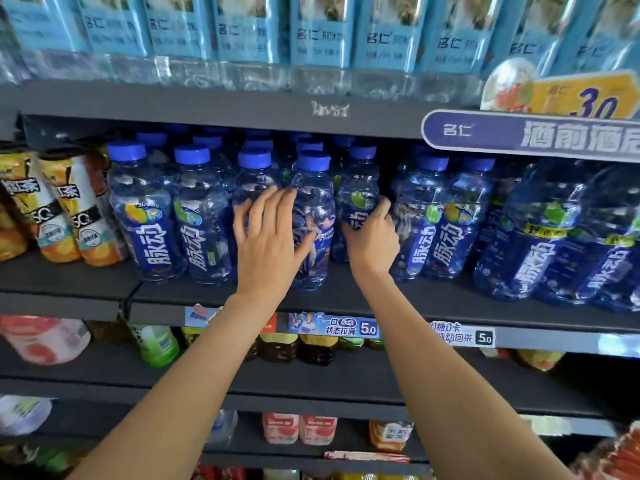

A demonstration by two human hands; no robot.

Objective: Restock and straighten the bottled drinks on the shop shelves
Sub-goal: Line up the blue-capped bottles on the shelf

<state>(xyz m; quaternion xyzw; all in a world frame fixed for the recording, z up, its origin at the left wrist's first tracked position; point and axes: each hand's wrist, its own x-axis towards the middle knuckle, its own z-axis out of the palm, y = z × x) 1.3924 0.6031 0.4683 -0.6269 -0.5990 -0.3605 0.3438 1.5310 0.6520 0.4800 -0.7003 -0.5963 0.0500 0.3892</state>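
From the head camera I see my left hand laid with fingers spread against a blue-capped bottle standing at the front edge of the dark middle shelf. My right hand curls its fingers around the neighbouring bottle, set slightly further back. More blue bottles line the row on both sides.
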